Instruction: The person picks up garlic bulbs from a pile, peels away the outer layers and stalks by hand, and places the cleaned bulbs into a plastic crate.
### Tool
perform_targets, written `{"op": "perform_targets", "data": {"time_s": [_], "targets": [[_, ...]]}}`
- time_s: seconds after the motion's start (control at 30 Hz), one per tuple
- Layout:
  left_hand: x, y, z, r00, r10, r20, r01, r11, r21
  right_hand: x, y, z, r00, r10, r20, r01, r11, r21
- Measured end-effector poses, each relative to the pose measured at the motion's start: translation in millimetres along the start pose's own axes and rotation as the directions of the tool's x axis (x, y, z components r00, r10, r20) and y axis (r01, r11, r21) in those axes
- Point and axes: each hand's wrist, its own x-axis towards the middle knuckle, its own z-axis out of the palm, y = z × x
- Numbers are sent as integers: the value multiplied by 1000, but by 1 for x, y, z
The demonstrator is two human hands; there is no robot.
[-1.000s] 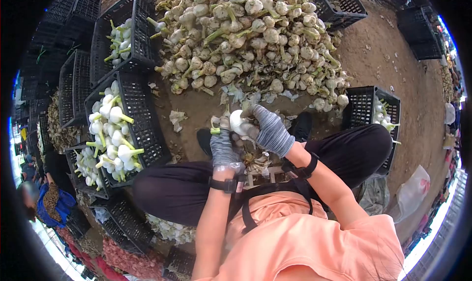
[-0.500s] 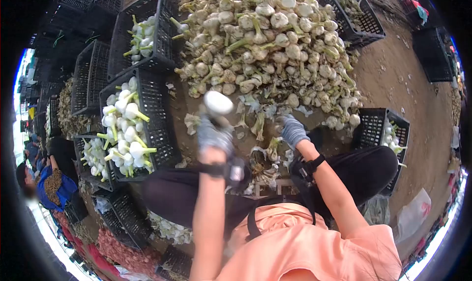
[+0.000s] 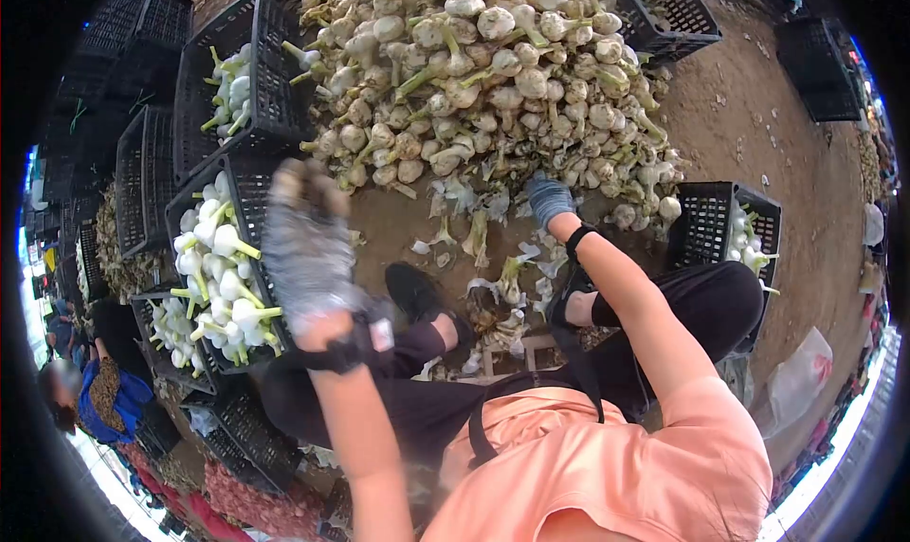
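My left hand (image 3: 308,243), in a grey glove with dirty fingertips, is raised beside the black crate (image 3: 256,187) of cleaned garlic. Motion smears its fingers, and I cannot make out whether anything is in them. Cleaned white garlic bulbs (image 3: 227,281) with short green stems fill that crate. My right hand (image 3: 550,201), gloved as well, reaches down to the near edge of a big pile of unpeeled garlic (image 3: 502,78). Its fingertips are hidden among the bulbs there. Loose garlic skins (image 3: 477,239) lie on the ground between my feet and the pile.
Another crate (image 3: 701,225) with garlic stands by my right knee, and a black crate (image 3: 668,30) sits behind the pile. More crates (image 3: 147,182) line the left side. A person (image 3: 114,390) in blue sits far left. A plastic bag (image 3: 798,381) lies at right.
My left hand has swung left and up toward the crate; the white bulb seen at it before is out of sight. My right hand has moved forward to the pile's edge.
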Motion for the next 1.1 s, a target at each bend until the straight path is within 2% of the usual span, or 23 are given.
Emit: {"op": "perform_targets", "data": {"time_s": [0.07,0.1,0.2,0.27,0.3,0.33,0.37,0.4,0.47,0.5,0.53,0.6,0.63,0.7,0.73,0.8,0.87,0.9,0.93,0.97,1.0,1.07,1.1], "targets": [[-22,-30,-8,990,-143,-10,143,989,37,-1,2,-7,967,118,224,-117,993,-14],[-34,-44,-11,987,-156,34,152,982,114,-6,4,-14,967,120,223,-120,993,-17],[-54,-93,-37,974,-202,102,186,972,146,-20,14,-34,989,98,108,-96,995,-18],[-59,-122,-57,961,-250,121,223,953,205,-22,27,-29,992,109,70,-125,952,281],[-59,-140,-67,960,-249,125,222,955,197,-29,25,-26,984,175,-19,-160,934,318],[-58,-159,-76,970,-148,194,62,919,390,-38,21,-33,984,177,-24,-161,937,311],[-60,-169,-78,958,-61,280,-110,825,554,-51,15,-49,996,52,-66,-7,836,548],[-65,-172,-75,958,-57,282,-112,829,548,-65,7,-66,988,-62,-141,146,658,738],[-73,-174,-66,911,-99,400,-185,769,612,-102,-13,-99,995,-96,-5,40,368,929],[-79,-161,-55,878,-233,417,-55,818,573,-112,-24,-102,988,-74,-132,147,238,960],[-83,-157,-51,877,-229,423,-63,817,573,-134,-43,-151,1000,23,-10,6,182,983],[-91,-154,-46,850,-167,499,25,960,279,-140,-48,-153,974,3,-228,220,251,943],[-94,-154,-47,859,-154,489,15,961,275,-145,-51,-157,972,8,-233,224,250,942],[-97,-147,-48,855,-115,505,-20,967,254,-155,-57,-173,998,-5,-70,71,27,997],[-101,-142,-47,854,-80,515,-49,971,233,-161,-58,-184,997,-3,-73,74,26,997],[-109,-134,-48,870,-115,480,-1,972,235,-172,-58,-202,994,-70,85,-78,103,992],[-109,-129,-54,841,-220,495,160,974,161,-176,-59,-196,996,-91,20,-14,57,998],[-110,-126,-57,842,-217,494,158,974,159,-179,-60,-192,991,-113,-76,77,6,997],[-110,-125,-60,842,-292,454,302,952,51,-180,-61,-187,977,-130,-171,166,-47,985],[-111,-123,-61,829,-367,422,432,899,-66,-181,-60,-177,989,-140,-43,32,-75,997],[-111,-121,-61,803,-442,400,543,819,-185,-183,-61,-179,989,-144,-43,33,-73,997],[-112,-117,-57,803,-481,350,558,814,-162,-190,-65,-182,986,-151,64,-88,-162,983],[-111,-118,-60,790,-498,358,563,819,-105,-191,-69,-179,989,-146,9,-54,-312,948]]}}
